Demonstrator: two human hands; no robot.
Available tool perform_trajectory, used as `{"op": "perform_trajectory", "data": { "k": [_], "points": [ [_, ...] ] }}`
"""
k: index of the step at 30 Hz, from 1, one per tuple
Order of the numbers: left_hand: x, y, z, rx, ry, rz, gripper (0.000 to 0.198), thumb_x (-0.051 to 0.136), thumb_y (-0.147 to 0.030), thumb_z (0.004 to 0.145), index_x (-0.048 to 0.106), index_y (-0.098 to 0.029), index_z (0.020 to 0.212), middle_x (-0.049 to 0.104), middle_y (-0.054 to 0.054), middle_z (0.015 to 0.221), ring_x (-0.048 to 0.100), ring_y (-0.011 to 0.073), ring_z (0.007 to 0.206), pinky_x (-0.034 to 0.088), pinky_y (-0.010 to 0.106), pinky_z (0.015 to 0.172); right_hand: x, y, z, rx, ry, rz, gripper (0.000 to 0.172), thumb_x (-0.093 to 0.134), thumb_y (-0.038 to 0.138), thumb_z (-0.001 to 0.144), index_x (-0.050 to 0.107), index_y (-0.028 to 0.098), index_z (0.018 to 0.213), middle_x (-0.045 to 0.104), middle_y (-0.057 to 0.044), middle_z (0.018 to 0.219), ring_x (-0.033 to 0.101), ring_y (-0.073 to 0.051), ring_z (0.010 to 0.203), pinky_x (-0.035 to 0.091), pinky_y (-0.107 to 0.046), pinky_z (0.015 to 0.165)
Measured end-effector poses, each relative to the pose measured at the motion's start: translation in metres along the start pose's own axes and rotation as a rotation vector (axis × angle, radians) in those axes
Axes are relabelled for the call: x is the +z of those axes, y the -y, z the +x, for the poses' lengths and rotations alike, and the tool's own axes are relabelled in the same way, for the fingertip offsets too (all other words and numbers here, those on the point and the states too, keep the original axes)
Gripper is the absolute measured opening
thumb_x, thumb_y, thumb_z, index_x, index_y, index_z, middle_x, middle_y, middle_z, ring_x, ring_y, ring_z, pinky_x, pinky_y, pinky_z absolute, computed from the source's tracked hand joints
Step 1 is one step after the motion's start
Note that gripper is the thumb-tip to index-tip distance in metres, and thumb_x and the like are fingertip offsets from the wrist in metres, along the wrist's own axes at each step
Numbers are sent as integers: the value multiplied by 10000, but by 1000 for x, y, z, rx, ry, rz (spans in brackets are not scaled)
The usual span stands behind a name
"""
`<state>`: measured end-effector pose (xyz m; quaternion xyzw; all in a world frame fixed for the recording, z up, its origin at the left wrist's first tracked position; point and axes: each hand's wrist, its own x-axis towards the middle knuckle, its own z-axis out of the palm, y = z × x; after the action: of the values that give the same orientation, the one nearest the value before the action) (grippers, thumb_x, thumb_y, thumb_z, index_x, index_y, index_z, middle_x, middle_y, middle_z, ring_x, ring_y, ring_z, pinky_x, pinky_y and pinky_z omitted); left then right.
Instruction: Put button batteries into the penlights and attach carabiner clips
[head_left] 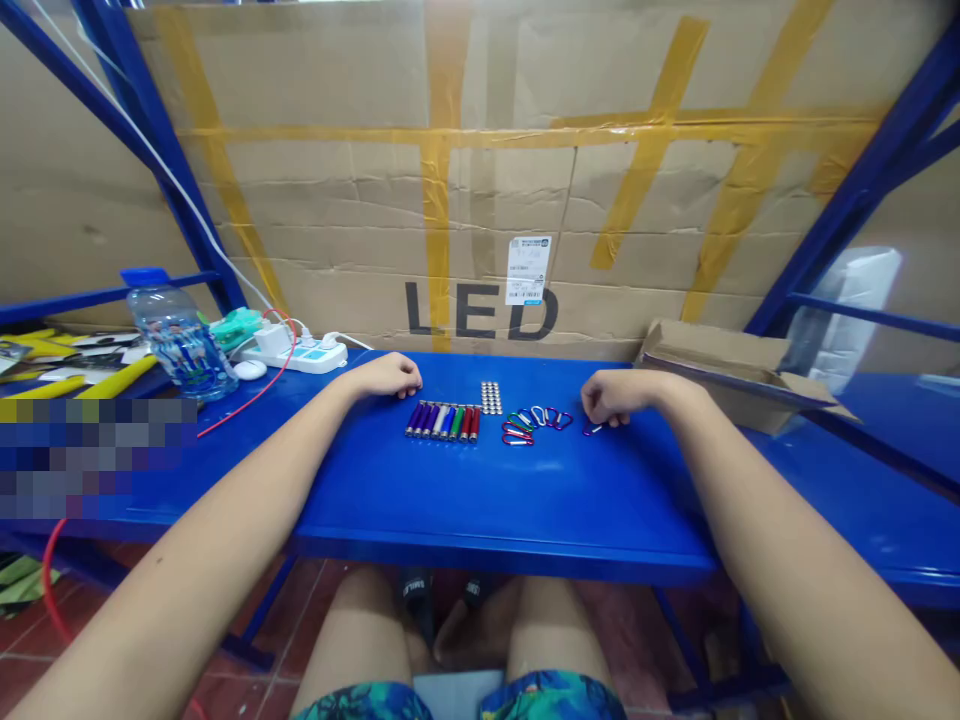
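My right hand (pixel 609 396) has its fingers closed at a purple carabiner (pixel 588 431), whose lower end shows beneath them against the blue tabletop. To its left, several carabiners (pixel 538 416) in red, green, silver, blue and purple lie in a curved row. My left hand (pixel 391 376) rests on the table with its fingers curled in, and I see nothing in it. Just to the right of it is a row of slim metal tubes (pixel 442 422), like mini flashlights, in purple, silver, blue, green and red. Small silver button cells (pixel 490 398) stand in a grid between tubes and carabiners.
A large taped cardboard box (pixel 360 220) walls off the back. On the left are a bottle (pixel 180 340), a white power strip (pixel 307 355) and a red cable (pixel 251 400). An open cardboard carton (pixel 720 375) sits at right. Blue metal frame posts (pixel 840 200) flank the table.
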<state>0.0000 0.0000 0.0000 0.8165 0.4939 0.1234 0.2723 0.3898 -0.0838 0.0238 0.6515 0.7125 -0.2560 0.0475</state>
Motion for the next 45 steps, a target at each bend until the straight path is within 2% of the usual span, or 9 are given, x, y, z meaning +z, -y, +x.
{"op": "perform_trajectory", "data": {
  "k": [12,19,21,25,27,29,33,39,45],
  "points": [
    [0,0,2,-10,8,7,184,588,-337,689,671,-176,724,691,43,740,599,153,636,449,264,628,7,21,-6,-13,13,-38,51,625,129,697,661,162,682,624,-14,594,558,-132,518,398,-249,488],
    [1,1,2,3,-1,3,184,581,-331,694,668,-173,733,685,42,737,591,152,628,443,264,621,3,9,-2,-33,19,32,52,615,154,751,648,157,711,634,-22,616,562,-130,513,427,-251,508],
    [2,2,2,3,-17,8,182,576,-335,704,660,-175,730,681,40,730,582,149,613,434,264,611,0,0,3,-41,-20,82,90,582,152,778,615,158,695,636,-25,634,565,-125,520,437,-248,523],
    [7,3,3,-12,-136,144,216,548,-368,762,619,-176,692,656,40,695,555,157,601,396,276,590,5,-14,21,41,-247,36,134,543,174,827,579,157,699,620,-34,637,557,-128,518,409,-249,513],
    [10,3,5,-11,-189,221,265,539,-400,791,593,-179,655,626,36,660,539,165,603,367,285,583,11,-15,30,34,-384,-45,147,552,208,850,587,156,717,645,-50,692,583,-141,583,407,-249,545],
    [14,4,6,-9,-197,253,316,541,-425,806,562,-184,602,589,29,610,521,168,586,340,294,576,17,-15,38,26,-436,-66,147,559,234,861,597,155,743,669,-64,763,607,-155,658,410,-247,575],
    [20,4,8,-9,-211,292,331,550,-412,820,548,-190,574,580,28,586,522,174,581,331,297,583,21,-16,43,21,-450,-41,164,568,275,866,616,160,760,677,-61,775,623,-173,699,415,-251,595],
    [23,3,9,28,-259,324,156,571,-320,812,615,-188,741,685,55,801,591,189,736,386,279,661,19,-19,43,11,-456,-22,176,576,282,860,617,163,737,666,-52,741,602,-168,661,399,-257,590],
    [23,3,9,28,-238,314,114,560,-277,824,614,-186,780,699,53,863,610,186,785,401,269,672,20,-19,43,10,-454,-18,172,578,281,857,616,161,739,670,-57,752,605,-167,673,402,-252,583]
  ]
}}
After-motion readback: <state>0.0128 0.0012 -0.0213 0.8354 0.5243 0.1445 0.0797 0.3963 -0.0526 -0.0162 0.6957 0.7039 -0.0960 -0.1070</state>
